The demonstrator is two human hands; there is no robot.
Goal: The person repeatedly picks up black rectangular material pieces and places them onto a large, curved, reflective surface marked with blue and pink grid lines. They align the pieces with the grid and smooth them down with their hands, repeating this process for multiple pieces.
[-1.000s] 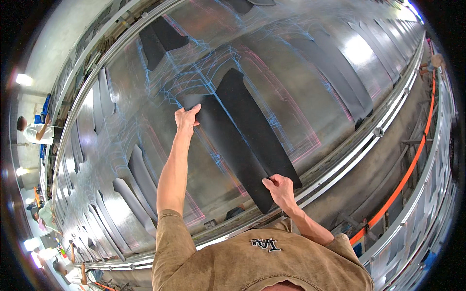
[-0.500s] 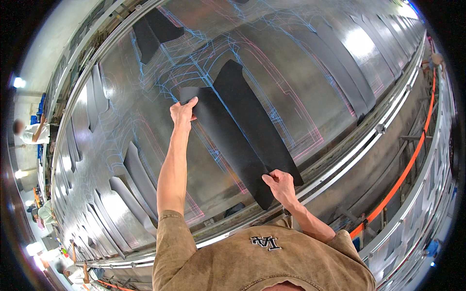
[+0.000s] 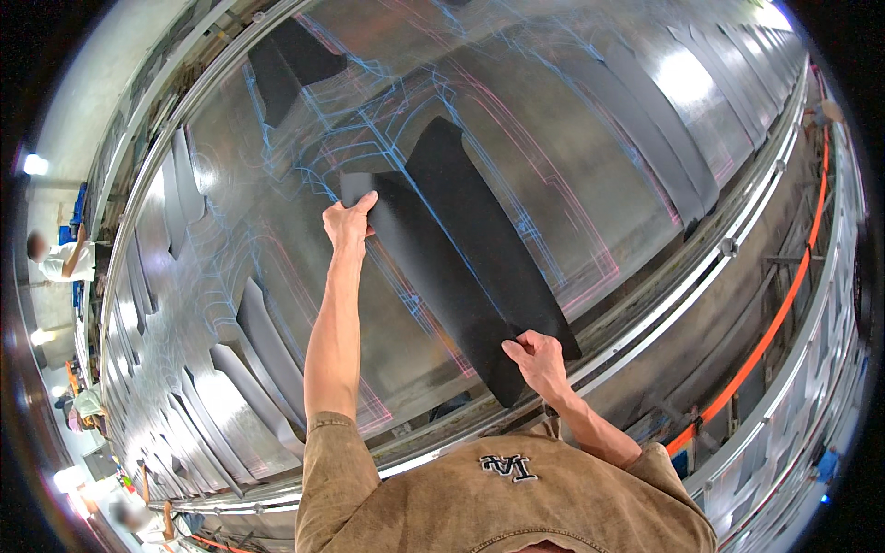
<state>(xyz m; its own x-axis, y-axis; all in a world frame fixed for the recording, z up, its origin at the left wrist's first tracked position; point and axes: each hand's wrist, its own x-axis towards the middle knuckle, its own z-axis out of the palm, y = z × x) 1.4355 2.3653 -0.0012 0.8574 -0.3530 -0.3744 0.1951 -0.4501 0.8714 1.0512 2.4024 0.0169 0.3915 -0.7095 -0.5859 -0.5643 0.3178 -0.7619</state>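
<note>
A long black panel [image 3: 433, 267] of thin, flexible sheet material lies slanted over the table in front of me. My left hand [image 3: 348, 218] pinches its far left corner between thumb and fingers, and that edge curls up a little. Close along its right side lies a second long black panel [image 3: 489, 221] with a pointed far end, flat on the surface. At the near end, where the two panels meet, my right hand [image 3: 539, 358] has thumb and fingertips pressed together on the sheet edge. Which panel's edge it grips, I cannot tell.
Blue and pink guide lines mark the grey table [image 3: 572, 157]. More dark panels [image 3: 295, 64] lie at the far side, with several grey ones [image 3: 249, 382] left and right [image 3: 645, 120]. A metal rail [image 3: 682, 286] edges the table; an orange hose [image 3: 765, 346] runs beyond. People stand far left.
The view has shifted slightly. Both hands keep their grips at nearly the same spots, and the panels have hardly moved.
</note>
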